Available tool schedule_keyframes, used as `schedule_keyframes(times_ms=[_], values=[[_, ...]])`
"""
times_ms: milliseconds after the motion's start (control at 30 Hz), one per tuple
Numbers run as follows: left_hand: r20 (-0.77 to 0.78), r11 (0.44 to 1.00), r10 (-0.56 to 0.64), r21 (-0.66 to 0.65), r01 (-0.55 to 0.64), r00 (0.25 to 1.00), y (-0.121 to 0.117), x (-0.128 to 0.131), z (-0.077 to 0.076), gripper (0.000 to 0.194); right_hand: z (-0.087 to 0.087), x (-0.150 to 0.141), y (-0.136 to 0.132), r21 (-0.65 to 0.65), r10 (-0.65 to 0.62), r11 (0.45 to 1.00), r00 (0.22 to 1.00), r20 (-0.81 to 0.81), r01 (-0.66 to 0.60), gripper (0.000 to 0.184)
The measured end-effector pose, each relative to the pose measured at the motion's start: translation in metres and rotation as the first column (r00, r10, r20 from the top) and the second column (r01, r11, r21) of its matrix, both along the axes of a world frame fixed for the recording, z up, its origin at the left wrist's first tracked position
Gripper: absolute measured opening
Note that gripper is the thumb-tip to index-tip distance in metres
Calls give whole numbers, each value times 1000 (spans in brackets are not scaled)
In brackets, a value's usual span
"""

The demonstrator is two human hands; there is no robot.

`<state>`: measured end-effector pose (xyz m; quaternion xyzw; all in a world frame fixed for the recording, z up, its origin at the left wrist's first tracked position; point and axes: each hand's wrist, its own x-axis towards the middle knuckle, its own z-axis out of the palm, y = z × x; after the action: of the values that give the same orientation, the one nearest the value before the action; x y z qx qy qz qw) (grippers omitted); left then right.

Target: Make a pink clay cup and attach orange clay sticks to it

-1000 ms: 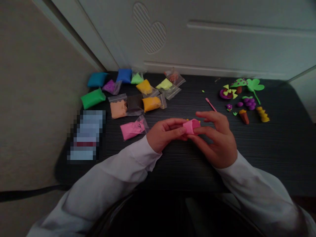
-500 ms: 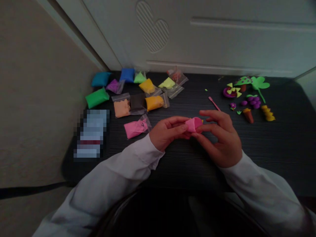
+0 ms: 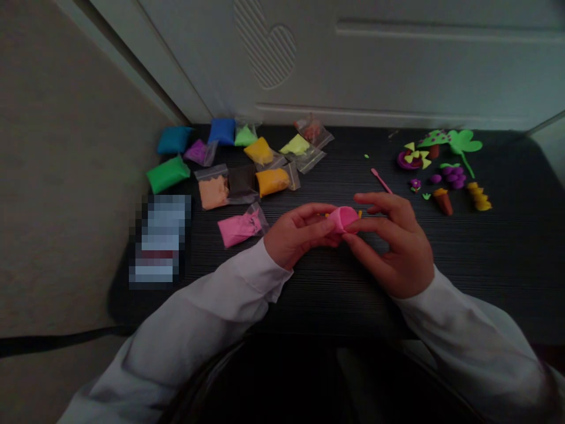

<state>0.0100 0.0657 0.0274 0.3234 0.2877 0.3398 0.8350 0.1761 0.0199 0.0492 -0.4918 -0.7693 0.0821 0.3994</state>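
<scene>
A small hollow cup of pink modelling clay (image 3: 344, 218) is held between both hands above the dark table, its opening tilted up and to the right. My left hand (image 3: 296, 234) grips its left side, thumb in front and fingers behind. My right hand (image 3: 395, 244) pinches the right rim with thumb and forefinger, the other fingers raised. Behind the cup, bits of yellow peek out, mostly hidden. A pink clay tool (image 3: 381, 181) lies just beyond my right hand. Left of my left hand rests a bag of pink clay (image 3: 241, 227).
Several bags of coloured clay, such as the green one (image 3: 168, 174), lie at the back left. A phone-like blurred device (image 3: 159, 238) is at the left. Finished clay pieces, including purple grapes (image 3: 454, 176) and a brown cone (image 3: 442, 201), sit at the right. A white panel (image 3: 397, 70) stands behind.
The pink cup has turned a little, so its opening shows wider and rounder. Both hands keep their hold on it. The whole view has shifted slightly.
</scene>
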Motion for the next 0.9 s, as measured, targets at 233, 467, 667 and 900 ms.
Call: schedule_keyframes(times_ms=[233,467,667,900], values=[[-39,1000,23,12,-22,999,0,1,-2,28,1,-1,0,6,9,1000,1000,9,-9,14],[-6,998,19,55,-18,1000,0,1,-3,28,2,-2,0,31,26,999,1000,14,-26,14],[13,998,36,59,-37,999,-1,2,-2,30,2,-2,0,23,-3,1000,1000,5,3,15],[35,993,88,72,-90,996,0,2,-1,34,0,-1,-4,120,-50,991,995,-82,60,22]])
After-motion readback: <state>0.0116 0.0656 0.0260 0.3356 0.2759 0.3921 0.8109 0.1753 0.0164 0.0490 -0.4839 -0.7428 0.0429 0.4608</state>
